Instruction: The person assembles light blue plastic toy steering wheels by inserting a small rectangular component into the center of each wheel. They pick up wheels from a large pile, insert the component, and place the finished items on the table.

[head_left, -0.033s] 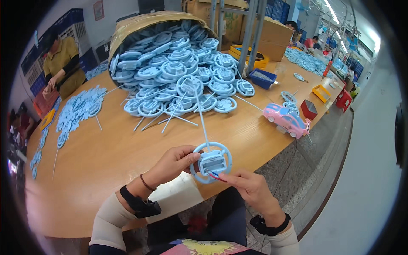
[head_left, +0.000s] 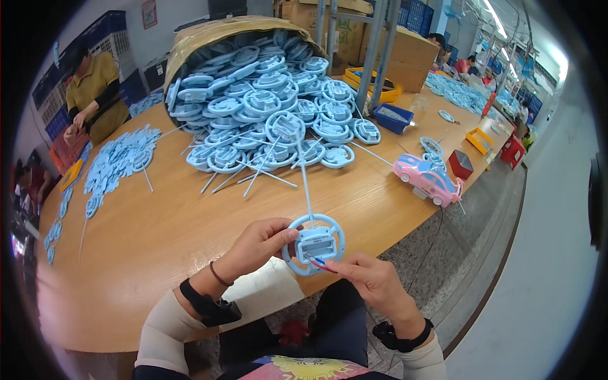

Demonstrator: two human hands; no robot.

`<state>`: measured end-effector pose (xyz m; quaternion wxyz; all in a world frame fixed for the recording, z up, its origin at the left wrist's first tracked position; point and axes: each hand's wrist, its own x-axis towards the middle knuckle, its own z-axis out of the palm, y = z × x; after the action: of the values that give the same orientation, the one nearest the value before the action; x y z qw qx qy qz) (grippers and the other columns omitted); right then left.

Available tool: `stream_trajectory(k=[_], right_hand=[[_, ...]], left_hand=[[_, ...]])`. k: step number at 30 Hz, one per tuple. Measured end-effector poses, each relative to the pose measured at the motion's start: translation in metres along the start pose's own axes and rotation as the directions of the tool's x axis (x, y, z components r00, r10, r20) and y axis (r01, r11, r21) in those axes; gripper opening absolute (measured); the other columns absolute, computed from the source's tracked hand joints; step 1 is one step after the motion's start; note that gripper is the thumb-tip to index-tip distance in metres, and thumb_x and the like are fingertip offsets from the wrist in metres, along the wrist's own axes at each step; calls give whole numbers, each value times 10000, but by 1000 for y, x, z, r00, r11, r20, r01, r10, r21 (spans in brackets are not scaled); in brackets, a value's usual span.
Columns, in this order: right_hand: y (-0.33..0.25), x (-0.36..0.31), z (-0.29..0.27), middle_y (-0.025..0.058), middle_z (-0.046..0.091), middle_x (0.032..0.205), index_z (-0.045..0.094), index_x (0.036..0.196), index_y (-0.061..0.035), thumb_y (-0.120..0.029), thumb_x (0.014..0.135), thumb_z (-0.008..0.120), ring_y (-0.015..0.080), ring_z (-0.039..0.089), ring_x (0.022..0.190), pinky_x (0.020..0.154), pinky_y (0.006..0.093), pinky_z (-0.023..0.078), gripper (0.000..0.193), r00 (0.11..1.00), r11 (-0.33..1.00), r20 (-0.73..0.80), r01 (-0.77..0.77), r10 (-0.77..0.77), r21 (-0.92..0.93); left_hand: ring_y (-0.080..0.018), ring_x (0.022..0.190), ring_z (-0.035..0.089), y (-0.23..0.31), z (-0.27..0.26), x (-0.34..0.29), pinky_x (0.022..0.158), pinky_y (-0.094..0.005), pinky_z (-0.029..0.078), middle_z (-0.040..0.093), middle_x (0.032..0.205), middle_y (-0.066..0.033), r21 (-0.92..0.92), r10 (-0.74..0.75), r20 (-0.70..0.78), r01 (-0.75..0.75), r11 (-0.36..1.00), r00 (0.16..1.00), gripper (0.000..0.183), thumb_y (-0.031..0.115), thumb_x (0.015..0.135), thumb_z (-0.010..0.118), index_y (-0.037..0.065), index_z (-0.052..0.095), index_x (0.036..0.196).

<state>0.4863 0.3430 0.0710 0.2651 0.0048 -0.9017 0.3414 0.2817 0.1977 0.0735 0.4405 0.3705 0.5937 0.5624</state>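
Observation:
My left hand (head_left: 270, 237) grips the left rim of a light blue toy steering wheel (head_left: 316, 235), held over the table's front edge. The wheel's back faces up, with an open rectangular battery compartment in its middle, and a thin blue rod extends from its top toward the pile. Between the thumb and fingers of my right hand (head_left: 370, 278) is a slim red-and-blue tool, seemingly tweezers (head_left: 322, 263). Its tip reaches the lower left of the compartment; what exactly it touches is too small to tell.
Many similar blue wheels (head_left: 263, 101) spill from a big sack (head_left: 190, 47) onto the wooden table (head_left: 177, 253). Flat blue pieces (head_left: 120, 161) lie left. A pink toy car (head_left: 427, 179), a blue bin (head_left: 391, 118) and metal posts (head_left: 373, 63) stand right. A co-worker (head_left: 95, 95) is far left.
The wheel has tilted slightly, so its compartment faces up more squarely. My hands keep nearly the same places and holds.

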Motion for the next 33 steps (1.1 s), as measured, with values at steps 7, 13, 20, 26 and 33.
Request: stream_trajectory(k=[7,13,20,26,33], right_hand=[[-6,-2,23,45,570,762,624,1115,-205,25,755,583,212,586,636,547,307,465,429,997,1000,71,-12,11,7],[-18,1,8,63,590,772,649,1084,-177,10,773,601,206,603,676,591,287,474,366,982,990,175,-45,68,-136],[-21,4,7,26,534,716,639,1083,-229,-37,763,602,204,567,592,494,318,454,375,988,982,150,64,-38,-178],[-23,10,9,55,542,712,656,1056,-192,-10,756,619,212,571,610,526,313,453,353,982,973,190,44,-1,-225],[-13,8,20,80,594,778,662,1032,-126,20,764,626,206,584,650,577,287,457,308,980,999,197,35,-28,-30]], left_hand=[[-83,741,574,-32,10,-27,662,-238,483,613,859,-12,-296,-78,-155,29,955,985,312,257,896,563,10,589,1085],[-137,780,612,-41,5,-35,743,-300,522,625,895,-48,-388,-111,-114,59,920,987,312,223,896,558,-12,572,1100],[-135,741,616,-44,3,-36,707,-290,529,625,884,-53,-405,-115,-152,44,913,982,282,203,900,552,-12,573,1081],[-131,749,612,-44,7,-38,699,-287,530,621,894,-50,-424,-66,-152,-5,906,986,266,205,899,553,-6,574,1059],[-115,820,596,-44,8,-38,744,-282,510,618,931,-34,-487,-109,-116,39,872,987,256,198,890,569,17,577,1070]])
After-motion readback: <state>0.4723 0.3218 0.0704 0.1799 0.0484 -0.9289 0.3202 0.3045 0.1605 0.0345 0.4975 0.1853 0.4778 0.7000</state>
